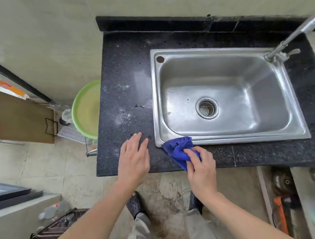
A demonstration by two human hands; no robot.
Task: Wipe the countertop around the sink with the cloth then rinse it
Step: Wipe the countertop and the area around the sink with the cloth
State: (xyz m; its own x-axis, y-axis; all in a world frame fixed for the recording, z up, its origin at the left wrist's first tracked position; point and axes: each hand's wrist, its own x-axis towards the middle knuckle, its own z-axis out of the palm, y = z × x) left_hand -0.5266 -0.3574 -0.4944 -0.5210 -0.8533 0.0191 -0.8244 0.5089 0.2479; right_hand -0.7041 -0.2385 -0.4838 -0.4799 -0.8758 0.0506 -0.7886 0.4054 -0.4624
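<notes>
Right hand [202,168], fingers curled down over a bunched blue cloth [178,149] and gripping it, pressed to the front strip of the dark speckled tabletop [124,66]. The far edge of the cloth laps onto the near-left corner of the steel sink [228,139]. Left hand [135,157], just beside the cloth on its left, fingers straight and slightly spread, holding nothing; whether the palm bears on the stone or floats just above it cannot be told.

From the cloth outward, two strips of tabletop lead away. One runs front to back along the sink's left side and carries white specks [123,119] and a few dark crumbs [139,106]; it lies ahead and to the left of the cloth, past the fingertips of the left hand. The other runs left to right along the front edge, off to the right of the gripping hand. The soiled strip is judged the likelier next ground, calling for a push away from the body. The tap [284,43] stands at the sink's far-right corner, diagonally across the basin from the cloth, on the side of the hand that holds it
</notes>
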